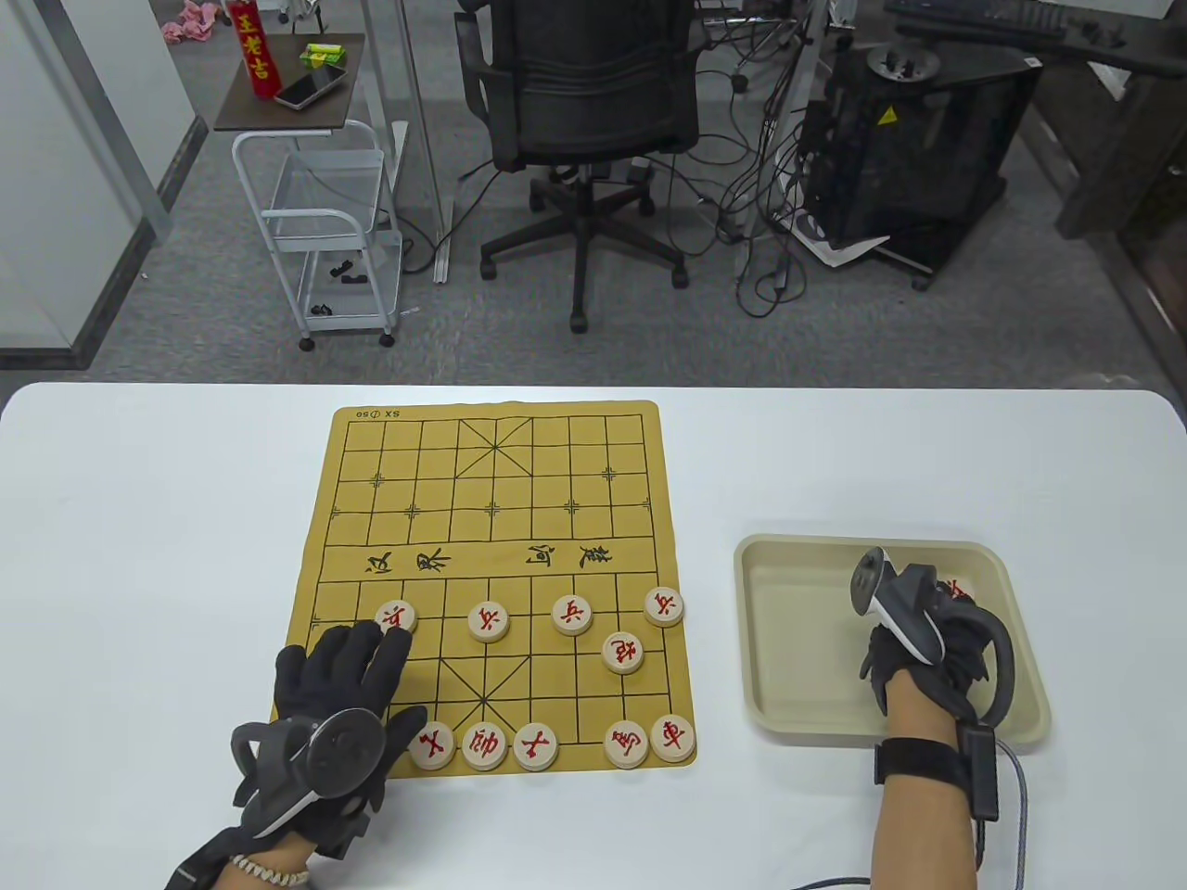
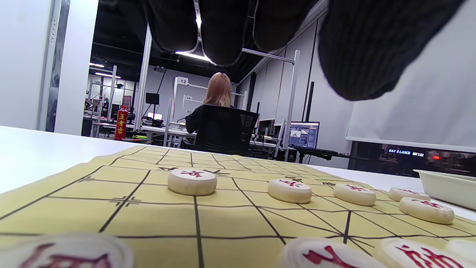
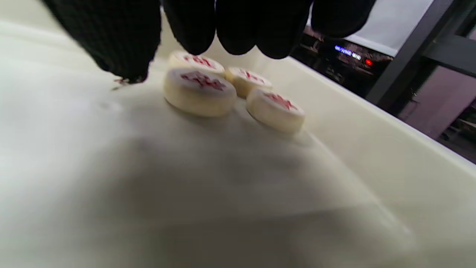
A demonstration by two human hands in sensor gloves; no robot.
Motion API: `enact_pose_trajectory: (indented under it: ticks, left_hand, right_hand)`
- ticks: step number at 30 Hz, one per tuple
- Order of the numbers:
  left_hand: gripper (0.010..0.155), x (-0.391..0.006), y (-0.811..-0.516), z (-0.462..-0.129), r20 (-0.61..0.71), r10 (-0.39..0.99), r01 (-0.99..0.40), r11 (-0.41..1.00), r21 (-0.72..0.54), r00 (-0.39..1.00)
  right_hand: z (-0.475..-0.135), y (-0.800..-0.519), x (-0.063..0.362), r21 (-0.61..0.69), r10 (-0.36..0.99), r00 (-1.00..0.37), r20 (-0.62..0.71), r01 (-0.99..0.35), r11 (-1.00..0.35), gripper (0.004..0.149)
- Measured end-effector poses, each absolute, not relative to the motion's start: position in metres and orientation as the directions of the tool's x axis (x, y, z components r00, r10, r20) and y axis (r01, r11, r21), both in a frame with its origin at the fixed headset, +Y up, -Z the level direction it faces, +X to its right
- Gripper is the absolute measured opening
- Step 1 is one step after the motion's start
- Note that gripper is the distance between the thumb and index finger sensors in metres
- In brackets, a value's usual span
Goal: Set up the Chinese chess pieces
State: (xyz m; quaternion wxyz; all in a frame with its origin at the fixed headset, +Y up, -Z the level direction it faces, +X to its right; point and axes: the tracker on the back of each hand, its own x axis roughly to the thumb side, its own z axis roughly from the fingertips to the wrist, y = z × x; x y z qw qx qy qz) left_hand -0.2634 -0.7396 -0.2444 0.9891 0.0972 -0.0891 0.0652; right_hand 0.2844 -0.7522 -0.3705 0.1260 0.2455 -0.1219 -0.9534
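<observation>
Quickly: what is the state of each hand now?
Left hand: open, flat on the chess board.
Right hand: open, holds nothing, over the tray.

I take the black office chair (image 1: pixel 580 93) behind my table as the landmark. Left of it stands a white wire trolley (image 1: pixel 320 236) with a brown top. On this top are a red can (image 1: pixel 250 46), a phone (image 1: pixel 311 88) and a small green box (image 1: pixel 325 56). Right of the chair is a black machine (image 1: pixel 904 139), and loose cables (image 1: pixel 760 213) lie on the grey carpet between them. In the left wrist view a person (image 2: pixel 217 108) sits in a chair, back to me.
</observation>
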Motion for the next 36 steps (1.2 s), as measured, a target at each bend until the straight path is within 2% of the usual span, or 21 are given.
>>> enact_pose_trajectory:
  ticks: [3, 6, 8, 13, 20, 24, 28, 30, 31, 32, 36]
  left_hand:
    - [0.083, -0.265, -0.74, -0.245, 0.179, 0.12, -0.152, 0.972, 0.176, 0.976]
    - [0.083, -0.267, -0.74, -0.246, 0.174, 0.125, -0.155, 0.973, 0.172, 0.977]
    - [0.083, -0.268, -0.74, -0.246, 0.169, 0.129, -0.157, 0.973, 0.167, 0.977]
    - [0.083, -0.27, -0.742, -0.249, 0.161, 0.145, -0.17, 0.973, 0.154, 0.976]
    - [0.083, -0.269, -0.741, -0.248, 0.161, 0.147, -0.171, 0.974, 0.15, 0.976]
    - [0.083, -0.271, -0.739, -0.246, 0.164, 0.159, -0.185, 0.97, 0.157, 0.974]
    - [0.083, -0.271, -0.739, -0.246, 0.167, 0.157, -0.183, 0.971, 0.156, 0.973]
    - [0.083, -0.27, -0.739, -0.246, 0.168, 0.156, -0.182, 0.971, 0.154, 0.973]
    - [0.083, -0.27, -0.739, -0.246, 0.169, 0.156, -0.182, 0.971, 0.154, 0.973]
    - [0.083, -0.27, -0.739, -0.246, 0.169, 0.156, -0.182, 0.971, 0.154, 0.973]
    - [0.083, -0.27, -0.741, -0.247, 0.17, 0.154, -0.18, 0.973, 0.146, 0.973]
  right_hand:
    - [-0.378, -0.758, 0.29, 0.374, -0.339, -0.836, -0.432, 0.177, -0.911, 0.068]
    - [-0.384, -0.762, 0.293, 0.334, -0.333, -0.828, -0.45, 0.19, -0.923, 0.065]
    - [-0.388, -0.765, 0.295, 0.355, -0.341, -0.813, -0.472, 0.178, -0.918, 0.063]
    - [-0.394, -0.771, 0.3, 0.29, -0.33, -0.812, -0.481, 0.208, -0.934, 0.059]
    - [-0.391, -0.771, 0.3, 0.222, -0.322, -0.833, -0.45, 0.245, -0.944, 0.069]
    - [-0.384, -0.757, 0.279, 0.102, -0.225, -0.884, -0.409, 0.201, -0.974, 0.07]
    - [-0.367, -0.731, 0.228, -0.034, -0.166, -0.96, -0.224, 0.177, -0.984, 0.07]
    - [-0.353, -0.719, 0.191, -0.112, -0.14, -0.985, -0.103, 0.151, -0.982, 0.07]
    - [-0.342, -0.713, 0.164, -0.148, -0.117, -0.993, 0.008, 0.115, -0.982, 0.07]
    - [-0.339, -0.711, 0.157, -0.154, -0.112, -0.993, 0.033, 0.106, -0.982, 0.07]
    - [-0.303, -0.709, 0.081, -0.197, -0.096, -0.954, 0.286, 0.039, -0.98, 0.07]
